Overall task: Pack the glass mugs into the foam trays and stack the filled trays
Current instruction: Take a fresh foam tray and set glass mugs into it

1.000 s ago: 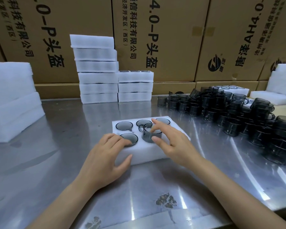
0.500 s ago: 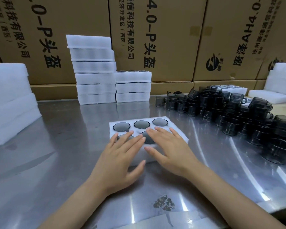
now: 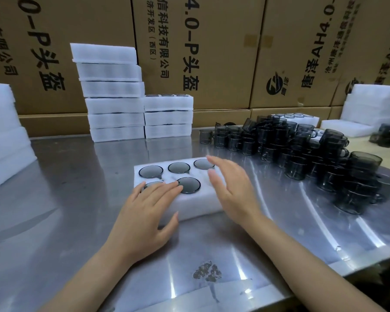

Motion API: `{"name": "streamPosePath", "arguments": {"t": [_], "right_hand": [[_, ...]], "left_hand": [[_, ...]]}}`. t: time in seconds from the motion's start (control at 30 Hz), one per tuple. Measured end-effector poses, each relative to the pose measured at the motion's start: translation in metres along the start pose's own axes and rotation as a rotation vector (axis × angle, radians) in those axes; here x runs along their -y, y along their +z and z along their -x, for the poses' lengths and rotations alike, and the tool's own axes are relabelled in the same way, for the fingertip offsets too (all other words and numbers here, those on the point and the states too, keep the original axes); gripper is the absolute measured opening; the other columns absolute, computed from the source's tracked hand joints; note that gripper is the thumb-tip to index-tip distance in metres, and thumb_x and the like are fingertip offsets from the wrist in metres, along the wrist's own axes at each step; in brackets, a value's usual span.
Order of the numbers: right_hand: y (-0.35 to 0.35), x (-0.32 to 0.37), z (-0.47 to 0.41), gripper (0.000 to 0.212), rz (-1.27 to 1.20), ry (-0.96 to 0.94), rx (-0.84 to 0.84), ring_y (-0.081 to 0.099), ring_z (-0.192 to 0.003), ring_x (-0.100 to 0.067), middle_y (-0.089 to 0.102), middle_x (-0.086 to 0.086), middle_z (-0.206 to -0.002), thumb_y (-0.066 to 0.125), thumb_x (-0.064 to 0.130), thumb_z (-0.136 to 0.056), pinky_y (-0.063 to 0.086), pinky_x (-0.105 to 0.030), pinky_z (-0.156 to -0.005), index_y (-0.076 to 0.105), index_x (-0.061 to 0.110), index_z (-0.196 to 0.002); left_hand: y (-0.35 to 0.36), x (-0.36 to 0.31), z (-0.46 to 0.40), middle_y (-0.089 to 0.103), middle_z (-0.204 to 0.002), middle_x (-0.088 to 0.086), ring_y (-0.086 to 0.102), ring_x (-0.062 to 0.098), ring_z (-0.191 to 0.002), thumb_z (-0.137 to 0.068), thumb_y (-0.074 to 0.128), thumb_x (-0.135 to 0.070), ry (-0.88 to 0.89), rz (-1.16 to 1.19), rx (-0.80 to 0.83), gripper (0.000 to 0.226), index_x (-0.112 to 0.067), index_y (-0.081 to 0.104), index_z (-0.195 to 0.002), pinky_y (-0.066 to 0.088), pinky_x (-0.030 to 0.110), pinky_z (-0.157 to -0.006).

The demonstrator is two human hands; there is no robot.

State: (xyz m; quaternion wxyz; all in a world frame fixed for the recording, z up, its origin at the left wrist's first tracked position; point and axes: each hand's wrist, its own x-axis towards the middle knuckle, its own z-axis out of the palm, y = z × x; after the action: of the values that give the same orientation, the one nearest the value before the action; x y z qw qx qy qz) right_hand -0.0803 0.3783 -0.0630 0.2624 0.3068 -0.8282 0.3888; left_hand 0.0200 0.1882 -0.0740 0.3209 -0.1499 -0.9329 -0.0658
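Note:
A white foam tray (image 3: 196, 202) lies on the steel table in front of me with several grey glass mugs sunk into its holes. One mug (image 3: 189, 185) sits in the front middle hole. My left hand (image 3: 144, 212) rests flat on the tray's front left, its fingers over the front left mug (image 3: 152, 184). My right hand (image 3: 230, 188) hovers open over the tray's right end, fingers straight, holding nothing; it hides the front right hole. A big heap of loose grey mugs (image 3: 302, 152) stands to the right.
Two stacks of filled foam trays (image 3: 115, 104) (image 3: 168, 117) stand at the back against cardboard boxes (image 3: 212, 52). More foam (image 3: 2, 136) is piled at the left, and other foam pieces (image 3: 369, 109) at the far right. The table's front edge runs bottom right.
My right hand has lifted off the front middle mug and shifted right, baring that mug seated in its hole. My left hand has stayed on the tray's front left.

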Motion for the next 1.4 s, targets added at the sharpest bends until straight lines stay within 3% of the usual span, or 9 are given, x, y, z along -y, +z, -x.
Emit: {"name": "streamPosePath", "arguments": {"t": [0.1,0.23,0.4,0.57,0.7,0.87,1.1,1.2,1.4], "right_hand": [[-0.016,-0.034,-0.013,0.044,0.010,0.269,-0.235,0.046,-0.121,-0.016,0.056,0.002,-0.131,0.038,0.038,-0.094,0.031,-0.029,-0.100,0.053,0.017,-0.130],[-0.039,-0.085,-0.014,0.040,0.236,0.564,-0.208,0.049,-0.118,-0.029,0.037,-0.007,-0.145,0.047,0.020,-0.093,0.039,-0.037,-0.092,0.045,0.012,-0.133],[-0.058,-0.108,-0.018,0.046,0.459,0.664,-0.172,0.049,-0.116,-0.041,0.018,-0.012,-0.155,0.048,0.013,-0.091,0.041,-0.044,-0.087,0.039,0.010,-0.136],[-0.063,-0.122,-0.022,0.052,0.538,0.745,-0.188,0.050,-0.112,-0.045,0.034,-0.019,-0.141,0.050,0.015,-0.091,0.043,-0.048,-0.084,0.032,0.003,-0.139],[-0.062,-0.125,-0.020,0.048,0.584,0.692,-0.193,0.048,-0.112,-0.039,0.043,-0.018,-0.126,0.058,0.030,-0.091,0.043,-0.046,-0.078,0.043,0.005,-0.128],[-0.064,-0.124,-0.016,0.033,0.557,0.652,-0.117,0.054,-0.101,-0.034,0.051,-0.009,-0.112,0.053,0.043,-0.093,0.042,-0.039,-0.074,0.061,0.015,-0.107],[-0.056,-0.069,-0.016,0.026,0.230,0.158,-0.352,0.045,-0.067,-0.009,0.044,0.010,-0.077,0.056,0.039,-0.091,0.031,-0.025,-0.053,0.054,0.022,-0.072],[-0.050,-0.042,-0.014,0.029,0.118,-0.037,-0.442,0.048,-0.080,-0.012,0.044,0.012,-0.091,0.060,0.037,-0.088,0.040,-0.025,-0.063,0.051,0.018,-0.068],[-0.033,-0.022,-0.010,0.035,-0.025,-0.076,-0.288,0.053,-0.094,-0.021,0.050,0.009,-0.120,0.062,0.041,-0.087,0.051,-0.048,-0.075,0.061,0.008,-0.073]], "left_hand": [[-0.002,0.000,0.001,0.061,-0.124,-0.003,0.050,0.012,-0.113,-0.084,0.044,-0.033,-0.043,0.056,-0.066,0.046,-0.015,0.061,-0.122,0.026,0.032,-0.104],[-0.004,0.002,0.000,0.064,-0.107,-0.001,0.053,0.016,-0.099,-0.084,0.044,-0.032,-0.076,0.077,-0.112,0.041,-0.013,0.064,-0.114,0.033,0.035,-0.098],[-0.005,0.000,0.000,0.064,-0.097,-0.007,0.061,0.017,-0.092,-0.085,0.042,-0.034,-0.103,0.075,-0.099,0.038,-0.017,0.065,-0.110,0.037,0.040,-0.100],[-0.003,0.002,0.001,0.068,-0.090,-0.008,0.065,0.017,-0.086,-0.083,0.043,-0.041,-0.124,0.019,-0.071,0.043,-0.017,0.067,-0.110,0.033,0.037,-0.102],[-0.001,0.005,-0.002,0.067,-0.081,-0.007,0.064,0.019,-0.076,-0.075,0.056,-0.058,-0.111,-0.093,-0.026,0.062,-0.015,0.063,-0.119,0.040,0.036,-0.095],[-0.002,0.005,-0.008,0.061,-0.065,-0.003,0.060,0.023,-0.059,-0.061,0.084,-0.046,-0.113,-0.155,-0.041,0.072,-0.009,0.064,-0.119,0.030,0.029,-0.068],[-0.010,0.008,-0.006,0.054,-0.053,-0.007,0.056,0.020,-0.050,-0.067,0.058,-0.066,-0.118,-0.161,-0.075,0.072,-0.012,0.065,-0.114,0.039,0.029,-0.058],[-0.010,0.008,-0.006,0.052,-0.051,-0.008,0.053,0.020,-0.048,-0.069,0.046,-0.068,-0.111,-0.136,-0.099,0.073,-0.014,0.065,-0.114,0.041,0.029,-0.056],[-0.010,0.012,-0.005,0.057,-0.055,-0.007,0.055,0.019,-0.051,-0.070,0.046,-0.070,-0.101,-0.073,-0.104,0.071,-0.017,0.064,-0.115,0.044,0.032,-0.057]]}}
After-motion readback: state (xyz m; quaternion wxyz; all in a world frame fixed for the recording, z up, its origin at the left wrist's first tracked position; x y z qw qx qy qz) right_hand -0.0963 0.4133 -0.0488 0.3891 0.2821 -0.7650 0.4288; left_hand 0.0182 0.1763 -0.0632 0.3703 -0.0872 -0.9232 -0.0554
